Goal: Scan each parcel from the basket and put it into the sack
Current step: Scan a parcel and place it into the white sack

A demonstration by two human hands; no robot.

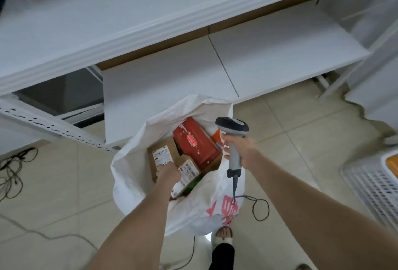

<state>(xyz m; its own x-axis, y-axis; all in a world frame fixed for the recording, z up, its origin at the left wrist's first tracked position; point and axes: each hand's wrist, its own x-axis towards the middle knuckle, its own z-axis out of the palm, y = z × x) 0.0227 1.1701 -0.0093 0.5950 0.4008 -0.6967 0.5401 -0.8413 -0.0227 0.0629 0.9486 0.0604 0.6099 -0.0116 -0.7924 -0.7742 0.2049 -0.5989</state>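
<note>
In the lower middle of the frame, an open white sack [133, 168] with red print stands on the tiled floor [301, 140]. The left hand [169, 173] reaches into its mouth, fingers curled on the near edge of a brown cardboard parcel [155, 166] that bears a white label. Just right of it lie a smaller labelled box [189, 169] and a red box [200, 149] with a bright reddish patch on top. The right hand [241, 149] grips the handle of a grey barcode scanner [233, 127] over the sack's right rim, its cable [261, 209] looping to the floor. A white slatted basket [370, 185] sits at the right edge. White shelves [280, 49] fill the upper frame.
</note>
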